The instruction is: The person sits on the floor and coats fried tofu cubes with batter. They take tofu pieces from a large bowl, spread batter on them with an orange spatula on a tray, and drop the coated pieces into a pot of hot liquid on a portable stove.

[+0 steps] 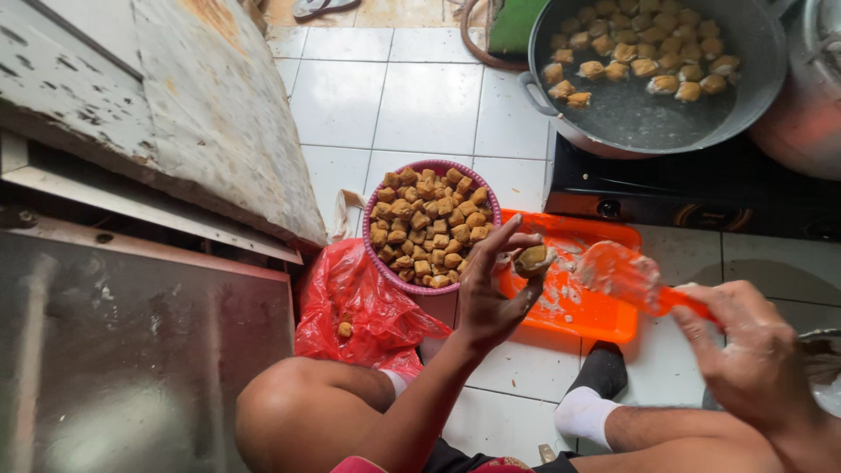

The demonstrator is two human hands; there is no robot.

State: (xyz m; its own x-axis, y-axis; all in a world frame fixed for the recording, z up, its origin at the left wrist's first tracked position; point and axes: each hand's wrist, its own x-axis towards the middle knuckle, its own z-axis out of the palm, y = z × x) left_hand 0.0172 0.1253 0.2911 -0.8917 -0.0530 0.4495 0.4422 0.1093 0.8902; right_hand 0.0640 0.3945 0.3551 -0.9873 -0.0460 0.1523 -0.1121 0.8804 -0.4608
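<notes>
My left hand [493, 289] is raised over the floor and holds a small brown tofu puff [533, 260] between thumb and fingers. My right hand [749, 346] grips the handle of an orange spatula [624, 273], whose blade is coated in pale paste and hovers just right of the puff. Beneath both lies an orange tray [596, 314] smeared with the same paste. A pink basket [487, 200] piled with several tofu puffs stands left of the tray.
A large dark wok [760, 52] with frying puffs in oil sits on a black stove [666, 188] at the top right. A red plastic bag [355, 302] lies by my knee. A worn metal cabinet [131, 333] fills the left side. White floor tiles surround everything.
</notes>
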